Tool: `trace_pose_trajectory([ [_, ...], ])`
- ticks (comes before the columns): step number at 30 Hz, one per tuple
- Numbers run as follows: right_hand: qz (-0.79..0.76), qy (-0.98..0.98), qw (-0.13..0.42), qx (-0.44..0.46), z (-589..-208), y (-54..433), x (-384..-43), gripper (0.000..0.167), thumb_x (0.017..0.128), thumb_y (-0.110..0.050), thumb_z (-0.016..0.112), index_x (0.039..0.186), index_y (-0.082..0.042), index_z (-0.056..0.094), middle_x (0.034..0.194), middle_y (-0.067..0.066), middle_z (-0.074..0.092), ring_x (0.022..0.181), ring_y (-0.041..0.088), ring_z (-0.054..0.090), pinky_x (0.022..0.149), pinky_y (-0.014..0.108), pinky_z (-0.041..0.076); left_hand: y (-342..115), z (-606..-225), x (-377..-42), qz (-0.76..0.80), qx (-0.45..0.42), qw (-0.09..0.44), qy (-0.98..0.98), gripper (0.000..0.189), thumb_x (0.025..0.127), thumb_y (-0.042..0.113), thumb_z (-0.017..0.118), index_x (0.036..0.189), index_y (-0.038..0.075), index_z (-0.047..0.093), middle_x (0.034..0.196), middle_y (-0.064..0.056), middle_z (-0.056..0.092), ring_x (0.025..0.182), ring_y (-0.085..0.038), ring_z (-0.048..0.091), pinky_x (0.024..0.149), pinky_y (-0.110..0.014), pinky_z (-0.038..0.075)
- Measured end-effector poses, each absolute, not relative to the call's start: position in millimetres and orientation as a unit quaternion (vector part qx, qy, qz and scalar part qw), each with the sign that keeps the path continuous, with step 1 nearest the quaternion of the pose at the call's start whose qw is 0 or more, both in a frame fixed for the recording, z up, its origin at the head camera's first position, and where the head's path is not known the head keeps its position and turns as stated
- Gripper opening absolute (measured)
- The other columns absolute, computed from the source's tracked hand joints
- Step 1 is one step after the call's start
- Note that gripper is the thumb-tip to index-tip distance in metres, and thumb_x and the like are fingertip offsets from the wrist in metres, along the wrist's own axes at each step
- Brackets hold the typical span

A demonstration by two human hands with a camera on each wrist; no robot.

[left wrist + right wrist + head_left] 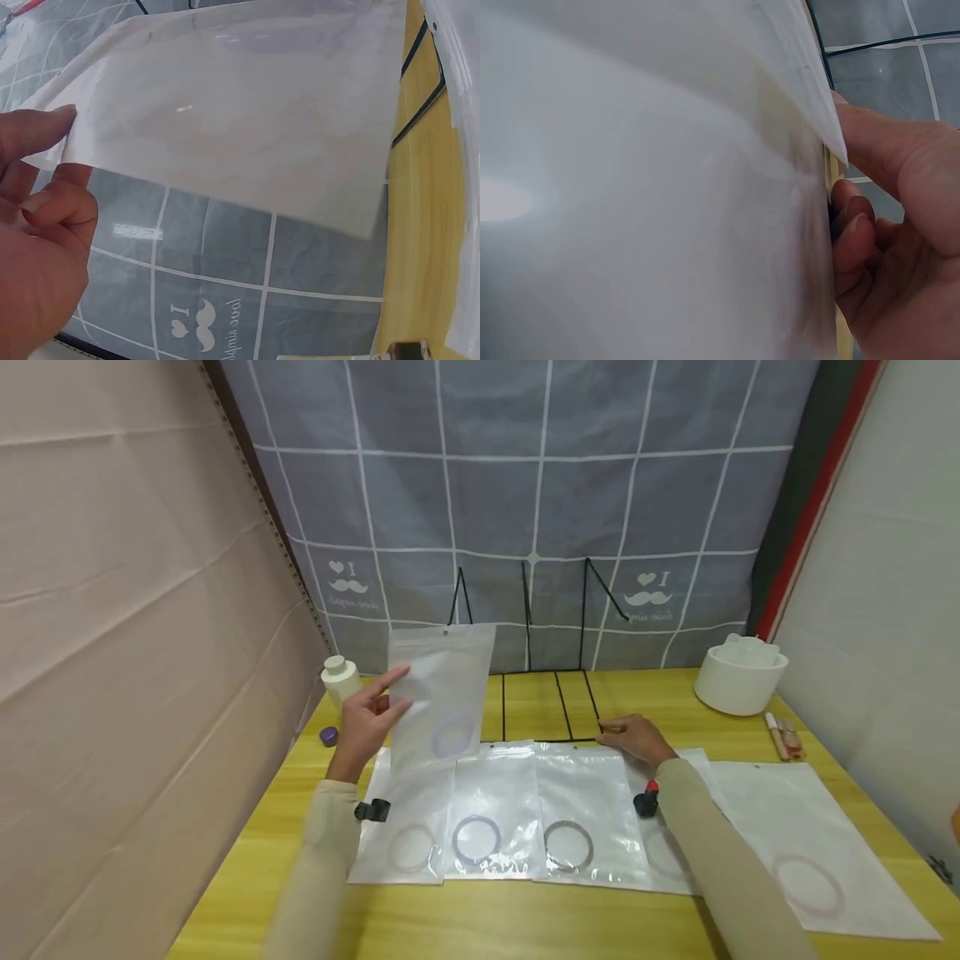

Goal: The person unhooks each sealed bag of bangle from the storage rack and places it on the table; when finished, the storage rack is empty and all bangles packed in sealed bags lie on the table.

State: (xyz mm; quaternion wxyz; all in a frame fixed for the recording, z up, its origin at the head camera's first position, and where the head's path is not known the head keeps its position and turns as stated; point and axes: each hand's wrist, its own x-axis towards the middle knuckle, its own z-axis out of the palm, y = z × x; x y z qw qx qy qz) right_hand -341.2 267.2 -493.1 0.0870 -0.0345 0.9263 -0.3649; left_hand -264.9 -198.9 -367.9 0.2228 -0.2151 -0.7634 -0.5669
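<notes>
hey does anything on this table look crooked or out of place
Mostly tidy. The clear bags lie in a neat overlapping row, but the far-right bag sits apart and skewed. A small purple cap lies loose beside the white bottle. The left hand holds one bag upright; nothing looks spilled or damaged.

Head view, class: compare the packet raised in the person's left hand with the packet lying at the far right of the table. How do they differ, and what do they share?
The raised packet stands upright off the table, pinched by the left hand; the far-right packet lies flat and untouched. The raised packet's ring looks pale purple; the far-right packet's looks pink. The far-right packet appears larger, being closer to the camera. Both are clear plastic sleeves holding one ring.
</notes>
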Motion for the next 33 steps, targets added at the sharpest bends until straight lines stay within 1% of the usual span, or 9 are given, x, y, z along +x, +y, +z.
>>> trace_pose_trajectory([
  [6,-0.358,0.928,0.094,-0.038,-490.5,265.0,-340.2,0.061,0.094,-0.045,0.071,0.143,-0.011,0.058,0.147,0.026,0.050,0.135,0.048,0.045,0.108,0.063,0.039,-242.9,-365.4,-217.0,-0.587,-0.231,0.185,-0.753,0.051,0.087,-0.010,0.072,0.135,-0.001,0.063,0.111,0.008,0.067,0.061,-0.005,0.049,0.052,-0.015,0.041],
  [10,-0.360,0.927,0.099,-0.036,-487.1,264.8,-340.3,0.062,0.094,-0.046,0.070,0.144,-0.012,0.058,0.148,0.025,0.050,0.135,0.047,0.045,0.109,0.062,0.038,-290.6,-376.0,-186.2,-0.633,-0.230,0.090,-0.734,0.053,0.088,-0.016,0.066,0.139,-0.001,0.059,0.110,0.005,0.069,0.073,-0.006,0.063,0.060,-0.018,0.054],
  [13,-0.362,0.926,0.097,-0.041,-485.2,265.2,-340.6,0.062,0.094,-0.045,0.070,0.144,-0.011,0.057,0.148,0.025,0.049,0.135,0.047,0.044,0.109,0.063,0.037,-327.7,-389.9,-176.4,-0.637,-0.203,-0.010,-0.744,0.054,0.093,-0.011,0.063,0.143,0.007,0.056,0.112,0.004,0.070,0.081,-0.009,0.070,0.066,-0.027,0.060],
  [16,-0.364,0.926,0.096,-0.041,-485.9,265.5,-340.1,0.062,0.094,-0.044,0.070,0.145,-0.011,0.057,0.148,0.026,0.049,0.135,0.048,0.044,0.109,0.064,0.037,-358.4,-410.5,-178.5,-0.620,-0.146,-0.090,-0.766,0.051,0.095,-0.004,0.064,0.143,0.012,0.057,0.088,0.007,0.067,0.073,-0.005,0.066,0.062,-0.024,0.058],
  [18,-0.366,0.925,0.097,-0.040,-488.4,264.9,-339.6,0.062,0.094,-0.044,0.070,0.145,-0.011,0.057,0.148,0.025,0.050,0.135,0.048,0.045,0.109,0.064,0.037,-374.3,-425.4,-182.3,-0.607,-0.108,-0.123,-0.778,0.051,0.096,0.001,0.065,0.145,0.011,0.055,0.084,0.010,0.064,0.068,-0.004,0.062,0.060,-0.022,0.056],
  [20,-0.368,0.925,0.093,-0.035,-490.9,266.7,-340.5,0.062,0.093,-0.045,0.071,0.144,-0.012,0.058,0.147,0.024,0.051,0.134,0.047,0.046,0.109,0.063,0.038,-384.3,-438.5,-191.4,-0.586,-0.071,-0.132,-0.797,0.053,0.094,0.005,0.069,0.145,0.008,0.054,0.074,0.011,0.055,0.058,-0.002,0.052,0.052,-0.018,0.048],
  [25,-0.364,0.927,0.085,-0.038,-496.6,267.9,-341.4,0.062,0.093,-0.047,0.071,0.143,-0.013,0.059,0.146,0.024,0.052,0.133,0.047,0.047,0.108,0.062,0.039,-400.3,-459.4,-214.6,-0.537,-0.023,-0.131,-0.833,0.059,0.090,0.009,0.075,0.144,0.000,0.053,0.082,0.007,0.059,0.050,-0.003,0.040,0.047,-0.018,0.039],
  [28,-0.365,0.926,0.089,-0.036,-496.9,266.5,-340.6,0.062,0.093,-0.047,0.071,0.143,-0.014,0.059,0.146,0.023,0.052,0.133,0.047,0.047,0.108,0.062,0.039,-405.8,-465.0,-223.6,-0.524,-0.007,-0.128,-0.842,0.058,0.090,0.006,0.074,0.143,-0.005,0.051,0.090,0.002,0.064,0.049,-0.004,0.039,0.046,-0.019,0.038],
  [33,-0.366,0.926,0.090,-0.029,-493.7,266.4,-340.8,0.062,0.093,-0.047,0.071,0.144,-0.015,0.058,0.147,0.023,0.052,0.133,0.045,0.048,0.108,0.062,0.039,-410.5,-471.0,-232.0,-0.499,0.012,-0.113,-0.859,0.057,0.090,0.002,0.073,0.141,-0.008,0.050,0.086,0.000,0.057,0.049,-0.004,0.040,0.047,-0.019,0.038],
])
